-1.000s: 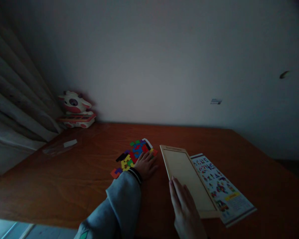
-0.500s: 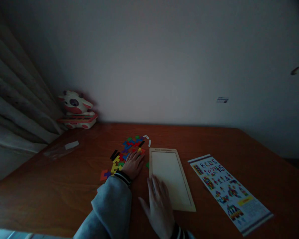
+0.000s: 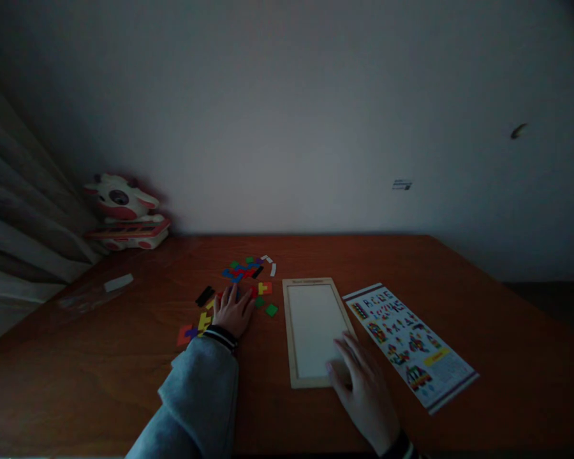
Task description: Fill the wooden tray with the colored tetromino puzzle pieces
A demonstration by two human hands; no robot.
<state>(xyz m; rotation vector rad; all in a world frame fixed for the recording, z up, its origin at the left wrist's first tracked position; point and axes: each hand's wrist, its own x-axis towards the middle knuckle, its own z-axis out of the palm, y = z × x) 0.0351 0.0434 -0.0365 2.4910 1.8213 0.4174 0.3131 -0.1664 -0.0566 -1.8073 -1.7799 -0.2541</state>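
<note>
My left hand [image 3: 231,312] lies palm down with fingers spread over a scatter of flat coloured pieces, partly covering red and blue ones. Around it are yellow pieces [image 3: 204,320], black pieces [image 3: 205,296], a red-orange piece [image 3: 183,335] and a green piece [image 3: 272,310]. Farther back are blue and red pieces and white strips [image 3: 273,269]. A shallow wooden tray [image 3: 287,331] with nothing in it rests right of the pieces. Over its lower right corner is my right hand [image 3: 363,389], fingers apart and holding nothing.
A printed pattern sheet [image 3: 411,347] lies right of the tray. On the back left of the table [image 3: 100,382] stands a cow-shaped toy [image 3: 127,213]. Clear plastic with a white label [image 3: 118,283] lies in front of the toy, near a curtain [image 3: 19,210].
My right hand has moved from the tray's left side to its lower right corner. My left hand has shifted slightly left over the pieces, uncovering green ones. The view has turned a little right.
</note>
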